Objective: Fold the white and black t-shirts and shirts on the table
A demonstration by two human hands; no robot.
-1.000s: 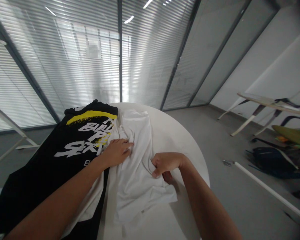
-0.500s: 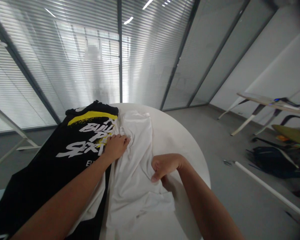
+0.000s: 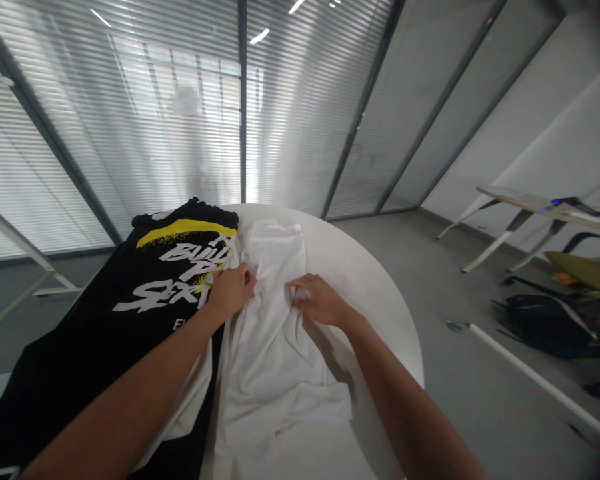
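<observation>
A white T-shirt (image 3: pixel 267 360), wrinkled and narrowed into a long strip, lies on a round white table (image 3: pixel 375 287). My left hand (image 3: pixel 233 290) has its fingers curled closed on the cloth at the strip's left side. At the right edge, my right hand (image 3: pixel 320 298) pinches a bit of the same cloth between thumb and fingers. A black T-shirt (image 3: pixel 105 360) with yellow and white lettering is spread out on the left, next to the white one. My left forearm crosses over it and hides part of its print.
Glass partitions with blinds (image 3: pixel 180 147) rise behind the table. On the right are a wooden-topped table (image 3: pixel 520 199), a dark bag (image 3: pixel 550 323) and a white pole (image 3: pixel 535 377) low near the floor. A white metal frame (image 3: pixel 25 247) stands at the left.
My right hand has moved up along the white T-shirt's right edge and now pinches it higher. My left hand stays in nearly the same place, its fingers more curled.
</observation>
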